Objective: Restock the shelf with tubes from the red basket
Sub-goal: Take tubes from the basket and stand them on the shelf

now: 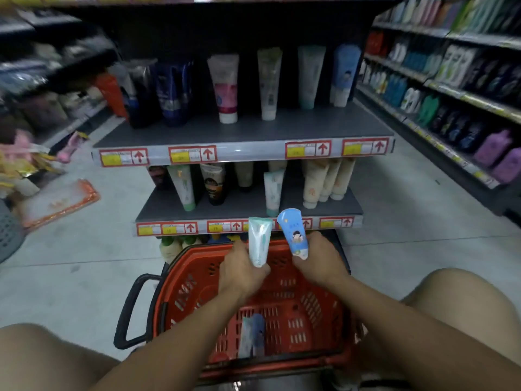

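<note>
Two tubes remain flat on the floor of the red basket. Above the basket's far rim, the left hand grips a pale green tube by its cap end, and the right hand grips a blue tube likewise, both upright. Carry each to its matching stock on the upper shelf: green tube, blue tube. Set each cap-down, label outward, without toppling neighbours.
</note>
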Demonstrator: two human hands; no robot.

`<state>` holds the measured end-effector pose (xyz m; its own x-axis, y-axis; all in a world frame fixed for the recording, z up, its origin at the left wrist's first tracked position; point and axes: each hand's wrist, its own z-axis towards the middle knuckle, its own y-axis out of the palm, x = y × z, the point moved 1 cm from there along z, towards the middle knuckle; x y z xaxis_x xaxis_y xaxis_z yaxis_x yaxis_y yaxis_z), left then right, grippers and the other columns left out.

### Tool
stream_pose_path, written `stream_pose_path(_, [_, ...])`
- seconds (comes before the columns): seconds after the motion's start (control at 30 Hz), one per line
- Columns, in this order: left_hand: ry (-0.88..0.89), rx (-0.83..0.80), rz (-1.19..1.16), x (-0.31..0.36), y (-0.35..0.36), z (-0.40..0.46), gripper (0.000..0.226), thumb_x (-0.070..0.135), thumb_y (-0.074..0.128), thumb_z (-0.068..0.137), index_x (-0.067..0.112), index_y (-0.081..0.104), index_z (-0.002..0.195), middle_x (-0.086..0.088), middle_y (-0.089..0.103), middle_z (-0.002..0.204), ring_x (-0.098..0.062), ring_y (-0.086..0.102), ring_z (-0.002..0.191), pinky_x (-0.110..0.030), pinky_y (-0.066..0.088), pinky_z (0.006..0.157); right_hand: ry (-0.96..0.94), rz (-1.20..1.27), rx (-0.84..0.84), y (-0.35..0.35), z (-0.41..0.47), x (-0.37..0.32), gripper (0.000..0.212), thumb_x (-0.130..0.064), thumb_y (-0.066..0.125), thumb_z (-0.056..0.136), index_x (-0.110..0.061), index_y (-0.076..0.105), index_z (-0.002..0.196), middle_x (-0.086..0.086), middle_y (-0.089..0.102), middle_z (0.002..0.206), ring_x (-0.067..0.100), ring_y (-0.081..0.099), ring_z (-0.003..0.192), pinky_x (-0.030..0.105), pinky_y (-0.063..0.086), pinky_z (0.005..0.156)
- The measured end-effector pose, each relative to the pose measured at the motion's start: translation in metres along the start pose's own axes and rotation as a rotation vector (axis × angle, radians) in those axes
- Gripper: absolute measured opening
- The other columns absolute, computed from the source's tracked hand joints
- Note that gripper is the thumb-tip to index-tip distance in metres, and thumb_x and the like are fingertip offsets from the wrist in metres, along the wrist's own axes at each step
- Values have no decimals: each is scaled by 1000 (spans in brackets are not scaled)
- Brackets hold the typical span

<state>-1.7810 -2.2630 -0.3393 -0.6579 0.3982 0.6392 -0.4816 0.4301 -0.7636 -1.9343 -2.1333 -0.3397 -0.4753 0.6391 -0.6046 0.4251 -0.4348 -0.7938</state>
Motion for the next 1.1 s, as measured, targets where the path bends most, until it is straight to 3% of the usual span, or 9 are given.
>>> stream_pose_path(0.2, [141, 71, -50, 60, -25, -6, 51, 46, 78, 68, 22, 49, 103, 1, 66, 97, -21, 68, 88, -38, 59, 64, -64, 68, 144, -58, -1, -21, 40, -41, 72, 81, -22, 49, 107, 2, 61, 104, 22, 62, 87, 40, 55, 68])
stream_pose_path(0.33, [210, 129, -77, 97, -36, -6, 49, 45, 80, 72, 23, 47, 102, 2, 64, 98, -21, 67, 92, -34, 54, 59, -91, 74, 241, -92, 1, -30, 52, -45, 73, 78, -24, 51, 120, -1, 63, 112, 21, 65, 96, 41, 58, 74])
stream_pose_path(0.4, [232, 148, -93, 115, -41, -3, 51, 46, 80, 72, 24, 48, 105, 1, 64, 104, -21, 68, 99, -28, 50, 59, -112, 75, 284, -108, 5, -33, 51, -46, 74, 78, -26, 50, 119, -3, 62, 111, 20, 66, 95, 44, 59, 74])
stream_pose_path(0.57, [275, 196, -182, 164, -57, 6, 43, 48, 75, 71, 28, 50, 100, 8, 65, 95, -17, 66, 89, -32, 51, 63, -143, 101, 415, -147, 21, -39, 44, -47, 71, 79, -26, 50, 112, -5, 60, 106, 21, 63, 93, 45, 56, 76])
stream_pose_path(0.77, [367, 246, -222, 220, -65, 31, 42, 45, 78, 75, 27, 48, 100, 9, 64, 96, -14, 65, 93, -35, 57, 67, -136, 145, 495, -193, 53, -36, 48, -48, 68, 78, -27, 51, 117, -2, 65, 110, 22, 66, 97, 44, 57, 77])
stream_pose_path(0.93, [415, 279, -224, 257, -73, 59, 48, 46, 80, 75, 26, 49, 105, 7, 65, 105, -14, 66, 100, -22, 45, 60, -145, 175, 557, -223, 86, -33, 49, -46, 74, 80, -27, 52, 120, -5, 68, 112, 15, 67, 95, 41, 59, 76])
stream_pose_path(1.1, [415, 354, -228, 282, -80, 92, 49, 44, 80, 77, 23, 48, 107, 3, 65, 108, -20, 66, 100, -29, 47, 68, -177, 207, 593, -242, 121, -35, 48, -43, 75, 83, -26, 51, 121, -6, 68, 110, 13, 67, 91, 43, 60, 76])
